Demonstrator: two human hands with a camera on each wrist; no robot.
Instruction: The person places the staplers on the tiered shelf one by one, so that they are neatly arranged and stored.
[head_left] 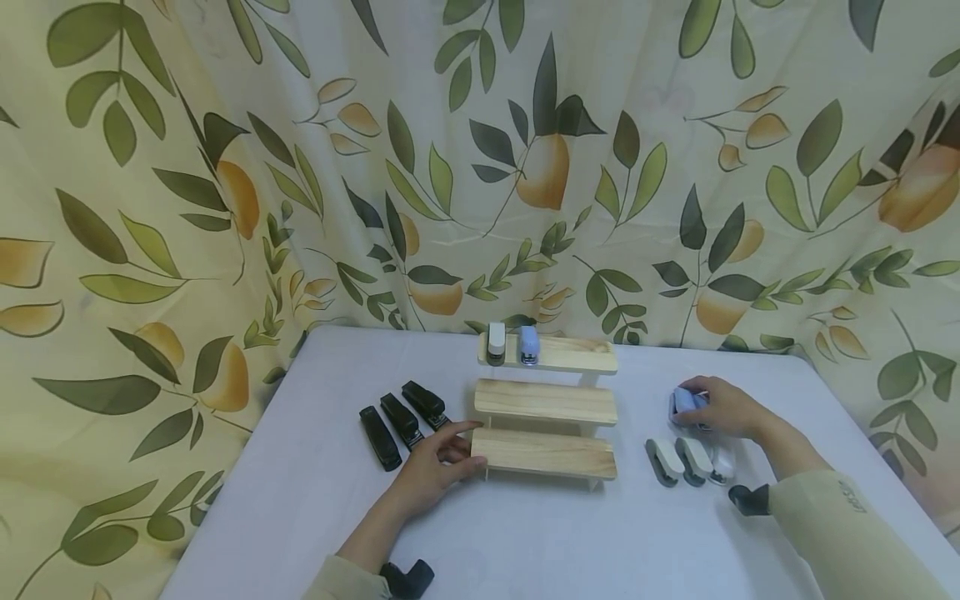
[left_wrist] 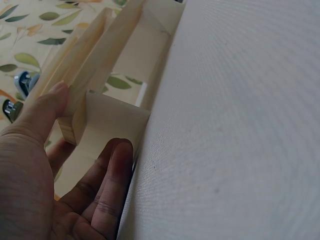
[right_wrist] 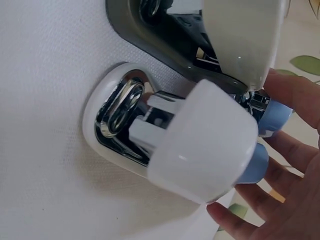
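Steady the rack (head_left: 543, 452), pinched at its near left end by the left hand (head_left: 435, 467). With the right hand (head_left: 727, 407) curled round a blue stapler (head_left: 682, 401), right of the rack, best to lift straight up. To avoid: black staplers (head_left: 380, 437) left of the rack; pale staplers (head_left: 665, 460) right of it, nearer.

Cream curtain (head_left: 637, 67) w/ soft vert. folds hangs behind counter (head_left: 570, 542) & along L and R sides; print = green & dk leaves (head_left: 101, 396), orange fruit (head_left: 543, 171), thin stems. Counter's top is white, woven-looking, w/ rounded far corners. Light's soft, diffuse; shadows faint.
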